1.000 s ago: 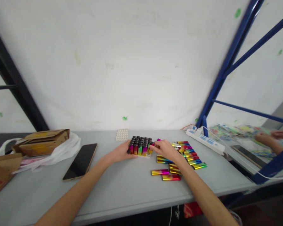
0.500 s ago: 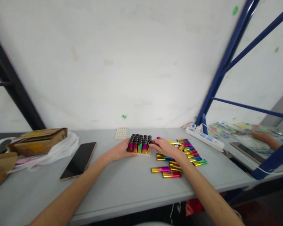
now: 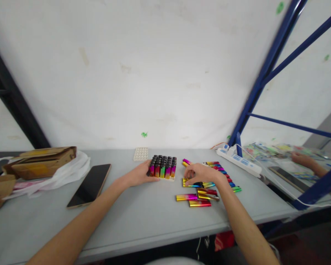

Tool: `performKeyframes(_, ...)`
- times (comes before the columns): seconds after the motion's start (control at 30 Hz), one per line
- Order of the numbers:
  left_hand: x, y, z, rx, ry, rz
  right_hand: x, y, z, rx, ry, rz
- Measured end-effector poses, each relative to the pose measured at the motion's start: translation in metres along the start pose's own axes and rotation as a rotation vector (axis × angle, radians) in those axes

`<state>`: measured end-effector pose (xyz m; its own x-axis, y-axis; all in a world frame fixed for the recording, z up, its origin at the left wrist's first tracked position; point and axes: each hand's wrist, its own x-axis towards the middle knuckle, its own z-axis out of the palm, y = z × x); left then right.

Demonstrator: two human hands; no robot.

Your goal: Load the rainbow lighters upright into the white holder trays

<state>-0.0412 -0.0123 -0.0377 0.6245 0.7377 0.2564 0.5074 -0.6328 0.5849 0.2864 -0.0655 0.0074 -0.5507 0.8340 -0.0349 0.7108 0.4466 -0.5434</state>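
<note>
Left hand: My left hand [image 3: 140,175] grips the left side of a packed block of upright lighters [image 3: 162,171], thumb along the front, seen from my distant post. I judge the hold is there to brace the block against sliding or tipping.

Right hand: My right hand [image 3: 200,173] arches low over the loose lighters [image 3: 186,197], fingers curled and thumb bent beneath; I cannot tell whether it pinches one.

Upright lighters: They stand in close rows, black tops up, in a white tray [image 3: 171,179], which probably holds them vertical. They touch my left hand and sit just left of my right, a gap between.

Loose lighters: Metallic and many-coloured, they lie flat, some overlapping, right of the tray and around and beneath my right hand, probably placed there for easy reach.

Desk: Behind the block, on the grey desk [image 3: 138,217], sits a pale studded tray [image 3: 141,154]. A dark phone [image 3: 89,186] lies to the left, perhaps set aside from both hands.

Far right: A co-worker's hand [image 3: 302,159] hovers over blurred items.
</note>
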Motion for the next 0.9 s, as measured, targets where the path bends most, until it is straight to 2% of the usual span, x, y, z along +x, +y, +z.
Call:
performKeyframes(0.1,0.0,0.0,0.0,-0.002,-0.002,-0.005,0.001,0.003,0.003,-0.009,-0.015,0.031)
performKeyframes(0.27,0.0,0.0,-0.001,0.016,-0.01,-0.005,0.009,0.009,0.009,-0.091,0.028,-0.026)
performKeyframes(0.43,0.0,0.0,-0.002,0.027,-0.014,-0.013,0.009,0.011,0.008,-0.133,0.21,-0.132)
performKeyframes(0.53,0.0,0.0,-0.001,0.026,-0.017,-0.005,0.008,0.005,0.007,-0.006,0.334,-0.095)
performKeyframes(0.7,0.0,-0.001,-0.002,0.017,-0.006,0.008,0.017,0.001,0.011,0.367,0.529,-0.041)
performKeyframes(0.77,0.0,0.0,-0.002,0.007,-0.002,0.008,0.021,0.001,0.014,0.478,0.569,-0.05)
performKeyframes(0.9,0.0,0.005,-0.003,-0.021,-0.005,0.009,0.027,-0.001,0.017,0.68,0.558,-0.076)
